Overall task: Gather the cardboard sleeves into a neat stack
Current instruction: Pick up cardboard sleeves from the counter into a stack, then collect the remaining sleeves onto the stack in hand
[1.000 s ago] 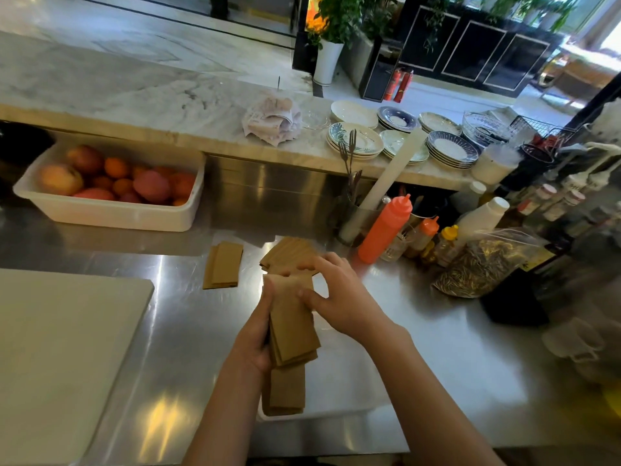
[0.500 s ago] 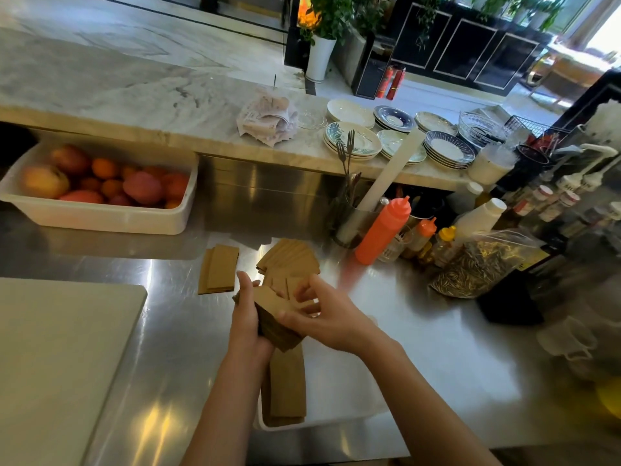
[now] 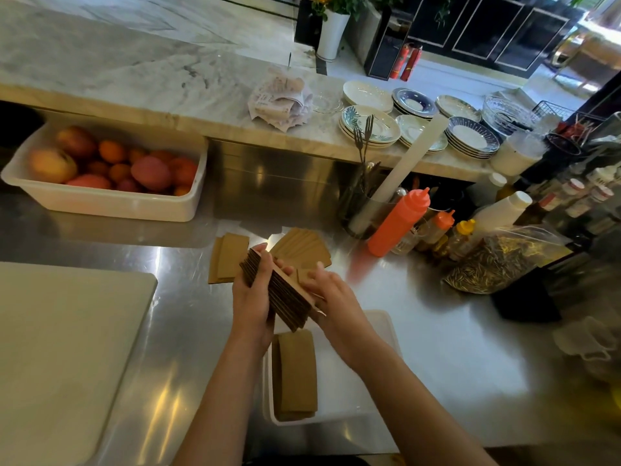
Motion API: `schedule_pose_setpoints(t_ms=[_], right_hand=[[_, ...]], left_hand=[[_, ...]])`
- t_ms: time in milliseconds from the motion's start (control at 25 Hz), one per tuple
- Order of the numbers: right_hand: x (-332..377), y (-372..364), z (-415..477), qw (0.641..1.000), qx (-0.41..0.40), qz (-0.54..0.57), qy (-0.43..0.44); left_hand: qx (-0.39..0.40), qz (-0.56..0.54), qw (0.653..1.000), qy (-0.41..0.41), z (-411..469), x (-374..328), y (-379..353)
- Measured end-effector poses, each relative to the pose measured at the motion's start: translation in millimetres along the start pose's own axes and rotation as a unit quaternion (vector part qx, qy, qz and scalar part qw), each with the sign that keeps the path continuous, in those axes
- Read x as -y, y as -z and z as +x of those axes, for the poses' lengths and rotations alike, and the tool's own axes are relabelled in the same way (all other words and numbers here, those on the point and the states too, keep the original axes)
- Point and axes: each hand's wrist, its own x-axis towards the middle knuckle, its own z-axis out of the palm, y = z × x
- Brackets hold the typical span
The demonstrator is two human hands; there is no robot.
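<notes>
Holding a bundle of cardboard sleeves [image 3: 281, 293] between left hand [image 3: 249, 298] and right hand [image 3: 332, 294], in the air above a white tray [image 3: 354, 381]. Gripping with the left: fingers curled over the far end of the bundle, palm against its left face. Pressing from the other side with the right: fingers bent over the outermost sleeve, thumb out of sight, so cannot tell how far round it reaches. Tilted on edge, with the stacked edges showing dark and fairly even, near end pointing down toward the tray. Directly below, in the tray's left part, lying flat: a second stack of sleeves [image 3: 297, 375]. Beyond the hands, on the steel counter [image 3: 453, 348]: a small pile [image 3: 228, 258] to the left and a fanned pile [image 3: 302, 245] to the right, both flat, apart from each other, touched by neither hand. Farther left, a white cutting board [image 3: 60, 348]; behind it, under the ledge, a white tub [image 3: 111, 205] filled with fruit [image 3: 151, 171]. Right of the fanned pile, an orange squeeze bottle [image 3: 400, 222], then smaller bottles [image 3: 440, 223] and a clear bag of seeds [image 3: 494, 264]. Up on the marble ledge [image 3: 134, 79], stacks of plates [image 3: 369, 127] and a wad of paper slips [image 3: 279, 99].
</notes>
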Motion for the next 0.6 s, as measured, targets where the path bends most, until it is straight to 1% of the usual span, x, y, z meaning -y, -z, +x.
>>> schedule_pose_setpoints(t_ms=[40, 80, 120, 200, 360, 480, 600], right_hand=[[-1.2, -4.6, 5.4, 0.994, -0.045, 0.094, -0.034], [-0.9, -9.1, 10.7, 0.980, -0.085, 0.171, -0.062], [0.1, -13.8, 15.0, 0.964, -0.114, 0.224, -0.082], [2.7, -23.3, 21.0, 0.946, -0.147, 0.274, -0.093], [-0.9, -30.1, 28.6, 0.950, -0.163, 0.257, -0.065], [-0.7, -31.1, 33.5, 0.953, -0.161, 0.248, -0.066], [-3.0, -38.9, 36.7, 0.962, -0.163, 0.207, -0.066]], left_hand=[[-0.025, 0.002, 1.000, -0.013, 1.0, 1.0, -3.8], [-0.043, 0.005, 0.999, -0.025, 0.9, 3.6, -8.6], [-0.052, 0.005, 0.998, -0.035, -0.1, 8.2, -14.1], [-0.068, 0.003, 0.997, -0.044, -3.5, 17.9, -25.2], [-0.116, -0.013, 0.992, -0.048, 5.9, 18.8, -25.4], [-0.119, -0.023, 0.992, -0.046, 14.4, 16.6, -23.0], [-0.103, -0.051, 0.993, -0.017, 15.2, 17.6, -26.9]])
